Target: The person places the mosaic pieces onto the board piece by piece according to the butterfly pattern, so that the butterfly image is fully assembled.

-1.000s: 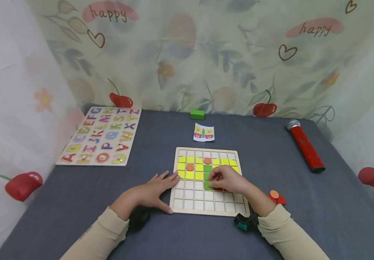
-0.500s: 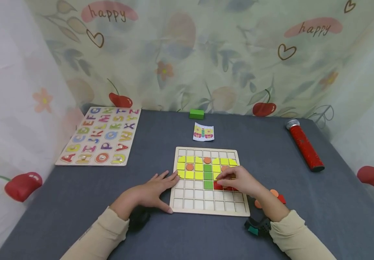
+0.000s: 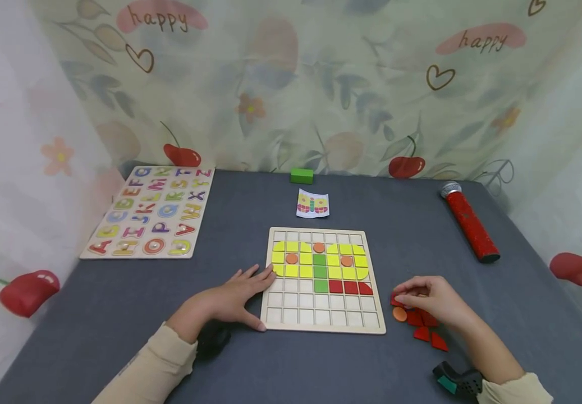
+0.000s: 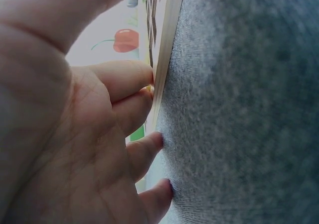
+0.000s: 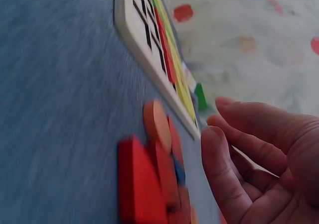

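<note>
My left hand (image 3: 227, 297) lies spread at the wooden grid board (image 3: 307, 317), fingertips and thumb at its left edge. In the left wrist view those fingers meet the board's side (image 4: 167, 45) and the cloth. On the board sit yellow tiles (image 3: 293, 271), green squares (image 3: 320, 272), orange discs (image 3: 346, 261) and a row of red tiles (image 3: 351, 288). To the right, my right hand (image 3: 439, 300) is over a loose pile, fingertips close to a red piece (image 3: 395, 299). The right wrist view shows the fingers bent loosely with nothing between them, above red pieces (image 5: 139, 184) and an orange disc (image 5: 156, 122).
Behind the board lies a small butterfly picture card (image 3: 313, 203), and a green block (image 3: 302, 176) is farther back. An alphabet puzzle board (image 3: 141, 230) occupies the left; a red microphone (image 3: 470, 224) lies at right. Loose red quarter pieces (image 3: 439, 341) are near my right wrist.
My right hand has left the board and moved right to the loose pieces, uncovering the red row and the right orange disc. My left hand has stayed at the board's edge.
</note>
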A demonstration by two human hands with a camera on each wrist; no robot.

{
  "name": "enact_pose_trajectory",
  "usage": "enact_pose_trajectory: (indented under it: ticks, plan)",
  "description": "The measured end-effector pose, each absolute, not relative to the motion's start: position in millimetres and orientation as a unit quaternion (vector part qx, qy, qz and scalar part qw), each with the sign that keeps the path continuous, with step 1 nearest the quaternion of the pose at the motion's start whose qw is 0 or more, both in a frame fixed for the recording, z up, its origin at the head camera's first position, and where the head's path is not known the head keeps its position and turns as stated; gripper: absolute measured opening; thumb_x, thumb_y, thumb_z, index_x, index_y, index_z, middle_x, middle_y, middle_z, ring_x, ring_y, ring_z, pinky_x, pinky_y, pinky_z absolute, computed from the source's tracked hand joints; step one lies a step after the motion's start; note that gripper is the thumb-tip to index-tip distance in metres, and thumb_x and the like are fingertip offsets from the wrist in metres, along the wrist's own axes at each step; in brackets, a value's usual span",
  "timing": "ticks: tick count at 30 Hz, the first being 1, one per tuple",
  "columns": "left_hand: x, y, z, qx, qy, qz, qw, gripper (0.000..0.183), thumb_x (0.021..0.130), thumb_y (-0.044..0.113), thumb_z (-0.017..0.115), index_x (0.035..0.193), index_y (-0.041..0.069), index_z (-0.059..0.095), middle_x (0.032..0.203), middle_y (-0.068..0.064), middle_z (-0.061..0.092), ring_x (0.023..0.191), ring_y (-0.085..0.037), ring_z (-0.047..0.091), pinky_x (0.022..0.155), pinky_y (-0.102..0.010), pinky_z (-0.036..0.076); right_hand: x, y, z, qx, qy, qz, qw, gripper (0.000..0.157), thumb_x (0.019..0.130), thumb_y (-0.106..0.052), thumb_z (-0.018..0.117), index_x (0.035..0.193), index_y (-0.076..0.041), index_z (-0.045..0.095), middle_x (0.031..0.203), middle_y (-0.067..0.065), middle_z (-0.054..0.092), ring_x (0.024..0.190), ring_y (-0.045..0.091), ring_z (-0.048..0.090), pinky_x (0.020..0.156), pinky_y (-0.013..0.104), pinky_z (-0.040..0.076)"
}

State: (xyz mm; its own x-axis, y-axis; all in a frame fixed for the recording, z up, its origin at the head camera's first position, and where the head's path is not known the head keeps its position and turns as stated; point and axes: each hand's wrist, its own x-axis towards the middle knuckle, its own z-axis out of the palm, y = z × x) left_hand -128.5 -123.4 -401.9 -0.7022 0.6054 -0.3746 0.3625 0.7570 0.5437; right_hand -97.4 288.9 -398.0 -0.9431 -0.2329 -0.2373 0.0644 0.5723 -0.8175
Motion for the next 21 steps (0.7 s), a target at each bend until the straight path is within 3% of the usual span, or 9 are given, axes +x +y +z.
enact_pose_trajectory:
  ticks: [10,13,21]
  plan:
    - [-128.1,-124.1,-401.7,0.271,0.895,0.225,0.274,0.098,0.073,0.043,0.077,0.15,0.02,0.02,0.158,0.007,0.008,0.146,-0.024,-0.002,0.117,-0.048,-0.001,-77.1,318.0,-407.5,-0.042,0.877,-0.449,0.166,0.04,0.081,-0.022,0.072,0.107,0.007,0.064,0.091,0.011,0.067,0.068,0.006,0.059,0.062,0.024,0.054]
    - [-127.9,-124.0,-400.8,0.27,0.895,0.225,0.274,0.098,0.073,0.043,0.077,0.15,0.02,0.019,0.158,0.007,0.008,0.146,-0.024,-0.002,0.117,-0.048,-0.001,-75.8,317.5,-409.5,-0.051,0.892,-0.42,0.157,0.037,0.077,-0.023,0.075,0.102,0.004,0.066,0.081,0.005,0.064,0.066,0.005,0.055,0.059,0.021,0.051]
    - [-126.4,-122.7,-398.2,0.273,0.893,0.225,0.277,0.098,0.073,0.042,0.077,0.15,0.018,0.02,0.158,0.005,0.009,0.146,-0.025,-0.002,0.117,-0.049,-0.001,-75.2,311.9,-408.0,-0.089,0.911,-0.376,0.145,0.033,0.075,-0.023,0.077,0.097,-0.001,0.066,0.078,0.005,0.054,0.063,0.004,0.048,0.054,0.02,0.044]
